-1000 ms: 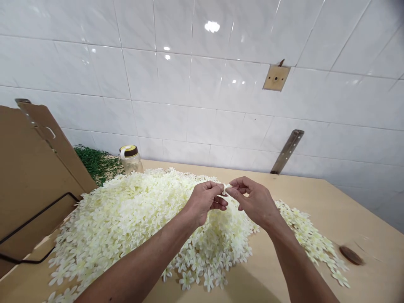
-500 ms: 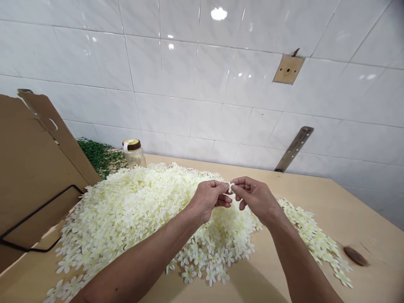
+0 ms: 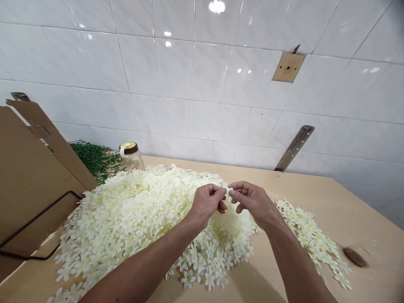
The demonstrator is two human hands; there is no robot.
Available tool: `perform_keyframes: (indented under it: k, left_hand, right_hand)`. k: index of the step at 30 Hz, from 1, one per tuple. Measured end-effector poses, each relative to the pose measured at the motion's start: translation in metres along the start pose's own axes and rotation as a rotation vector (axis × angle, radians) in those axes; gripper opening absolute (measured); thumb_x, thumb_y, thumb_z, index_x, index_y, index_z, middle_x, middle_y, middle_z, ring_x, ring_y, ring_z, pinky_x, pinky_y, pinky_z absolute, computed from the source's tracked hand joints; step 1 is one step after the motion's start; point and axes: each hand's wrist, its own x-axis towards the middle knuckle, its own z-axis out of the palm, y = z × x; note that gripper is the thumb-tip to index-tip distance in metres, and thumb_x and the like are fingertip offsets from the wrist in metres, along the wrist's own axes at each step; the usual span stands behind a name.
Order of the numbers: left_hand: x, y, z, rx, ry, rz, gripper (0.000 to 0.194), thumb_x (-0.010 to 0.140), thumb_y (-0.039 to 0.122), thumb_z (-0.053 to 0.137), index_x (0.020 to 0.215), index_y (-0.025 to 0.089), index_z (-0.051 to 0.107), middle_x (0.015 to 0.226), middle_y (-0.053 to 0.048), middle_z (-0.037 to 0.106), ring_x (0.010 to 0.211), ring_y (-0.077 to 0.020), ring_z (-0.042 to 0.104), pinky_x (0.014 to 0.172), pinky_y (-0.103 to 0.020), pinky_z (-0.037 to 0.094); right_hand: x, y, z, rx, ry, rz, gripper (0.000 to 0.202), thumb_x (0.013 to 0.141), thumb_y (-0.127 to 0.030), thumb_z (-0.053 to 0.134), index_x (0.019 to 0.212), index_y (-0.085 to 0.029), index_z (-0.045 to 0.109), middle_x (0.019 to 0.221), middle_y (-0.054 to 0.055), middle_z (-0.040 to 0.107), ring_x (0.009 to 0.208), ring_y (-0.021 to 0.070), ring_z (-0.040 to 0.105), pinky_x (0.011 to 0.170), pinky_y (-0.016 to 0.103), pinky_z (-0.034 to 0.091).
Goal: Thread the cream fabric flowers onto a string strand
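My left hand (image 3: 208, 203) and my right hand (image 3: 251, 203) meet above a large heap of white-and-pale-yellow artificial flowers (image 3: 139, 210). Thumb and forefinger are pinched on each side, with a small artificial flower (image 3: 229, 189) at the fingertips, mostly covered by them. The other fingers of both hands are loosely curled. To the right of my right forearm lies a smaller, flat spread of the same flowers (image 3: 312, 235).
A cardboard box (image 3: 38, 160) with a black wire frame (image 3: 38, 219) stands at the left. Green plastic stems (image 3: 94, 158) and a lidded bottle (image 3: 131, 156) are behind the heap. A brown oval object (image 3: 355, 256) lies right on the wooden table (image 3: 341, 206); a metal bracket (image 3: 294, 148) is against the tiled wall.
My fingertips have drawn slightly apart, the left hand shifting a little left. The flower between them shows less than before. The view has tilted slightly.
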Motion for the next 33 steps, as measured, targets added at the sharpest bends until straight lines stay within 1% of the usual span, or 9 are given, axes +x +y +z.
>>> perform_keyframes:
  k: [5,9,12,15,20,24,27,30,33]
  left_hand:
    - [0.001,-0.005,-0.001,0.063,-0.028,-0.031,0.017,0.084,0.023,0.064,0.072,0.012,0.06,0.058,-0.002,0.06,0.043,-0.0105,0.055,0.044,-0.024,0.047]
    - [0.002,-0.006,-0.002,0.073,-0.063,-0.092,0.022,0.085,0.025,0.064,0.067,0.013,0.057,0.053,-0.002,0.058,0.042,-0.0106,0.054,0.044,-0.023,0.046]
    - [0.003,-0.005,-0.003,0.05,-0.065,-0.092,0.022,0.085,0.026,0.063,0.068,0.014,0.056,0.053,-0.002,0.059,0.043,-0.0104,0.055,0.045,-0.022,0.045]
    - [0.005,-0.005,-0.003,0.041,-0.049,-0.066,0.024,0.085,0.03,0.063,0.069,0.015,0.056,0.052,-0.001,0.059,0.043,-0.011,0.055,0.044,-0.023,0.045]
    - [0.006,-0.005,-0.002,0.133,0.015,-0.011,0.022,0.083,0.033,0.065,0.074,0.015,0.058,0.049,0.0,0.058,0.041,-0.0125,0.055,0.043,-0.023,0.046]
    - [0.004,0.0,-0.003,0.124,0.012,0.001,0.023,0.083,0.035,0.064,0.074,0.015,0.059,0.047,0.0,0.057,0.04,-0.0123,0.054,0.043,-0.023,0.046]
    - [0.002,0.004,-0.004,0.073,-0.019,-0.015,0.023,0.082,0.034,0.065,0.072,0.014,0.06,0.05,-0.001,0.057,0.042,-0.0116,0.054,0.045,-0.024,0.046]
    - [0.0,0.005,-0.007,0.041,-0.024,-0.05,0.022,0.079,0.033,0.068,0.071,0.014,0.06,0.056,-0.002,0.059,0.044,-0.0112,0.055,0.045,-0.024,0.046]
    - [0.001,0.001,-0.009,0.046,-0.035,-0.073,0.025,0.078,0.036,0.069,0.073,0.015,0.058,0.061,-0.002,0.059,0.045,-0.0119,0.057,0.044,-0.024,0.046]
  right_hand:
    - [0.002,0.005,0.003,0.005,0.023,-0.008,0.04,0.067,-0.048,0.081,0.085,-0.015,0.066,0.062,-0.001,0.058,0.057,0.0125,0.052,0.043,0.023,0.044]
    - [0.001,0.01,0.006,0.008,-0.004,0.008,0.04,0.072,-0.052,0.076,0.081,-0.016,0.062,0.057,-0.003,0.052,0.05,0.0103,0.048,0.04,0.022,0.042]
    - [0.001,0.015,0.009,0.057,-0.02,0.024,0.039,0.078,-0.054,0.07,0.08,-0.016,0.06,0.062,-0.001,0.056,0.05,0.0098,0.05,0.042,0.022,0.044]
    - [-0.001,0.016,0.012,0.061,-0.001,0.027,0.04,0.08,-0.056,0.067,0.083,-0.017,0.06,0.069,0.001,0.06,0.056,0.0117,0.055,0.045,0.023,0.049]
    - [-0.007,0.005,0.016,-0.209,0.102,-0.11,0.048,0.079,-0.055,0.069,0.109,-0.019,0.062,0.086,0.007,0.066,0.075,0.02,0.063,0.048,0.029,0.058]
    - [-0.009,-0.001,0.017,-0.416,0.108,-0.223,0.033,0.083,-0.047,0.066,0.103,-0.022,0.069,0.081,0.005,0.07,0.068,0.0192,0.066,0.05,0.03,0.059]
    - [-0.009,-0.003,0.015,-0.459,0.103,-0.218,0.026,0.086,-0.044,0.063,0.097,-0.023,0.073,0.073,0.003,0.071,0.058,0.0175,0.066,0.051,0.03,0.058]
    - [-0.01,0.0,0.015,-0.546,0.092,-0.23,0.025,0.09,-0.043,0.058,0.091,-0.024,0.074,0.063,0.001,0.069,0.05,0.0169,0.064,0.051,0.03,0.054]
    - [-0.011,0.006,0.016,-0.623,0.074,-0.291,0.03,0.095,-0.042,0.051,0.088,-0.024,0.073,0.062,0.002,0.068,0.053,0.0174,0.065,0.055,0.029,0.053]
